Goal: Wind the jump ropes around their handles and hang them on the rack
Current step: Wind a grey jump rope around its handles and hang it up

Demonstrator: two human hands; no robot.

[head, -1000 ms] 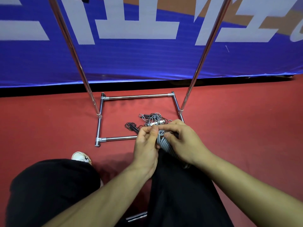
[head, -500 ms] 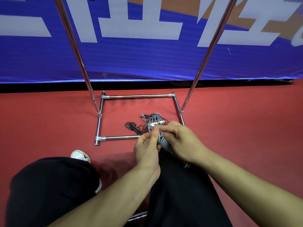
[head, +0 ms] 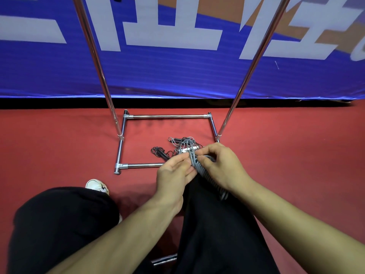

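Note:
A grey jump rope (head: 205, 175) is wound in tight coils around its handles, and I hold it over my right knee. My right hand (head: 223, 165) grips the upper part of the bundle. My left hand (head: 173, 175) pinches the rope's end at the top of the coils with thumb and fingertips. Behind my hands, a tangle of loose jump ropes (head: 183, 145) with a black handle (head: 163, 154) lies on the red floor inside the base of the chrome rack (head: 167, 116). The rack's two uprights rise out of the frame; its top bar is out of view.
I crouch on a red floor; my black trouser legs (head: 65, 230) and a white shoe (head: 96, 185) fill the lower frame. A blue banner (head: 177, 76) with large white characters stands right behind the rack. Another chrome tube (head: 164, 260) lies beneath my legs.
My left hand has opened out and shifted slightly lower left, now pinching only the rope's end. The wound bundle and my right hand stay almost where they were.

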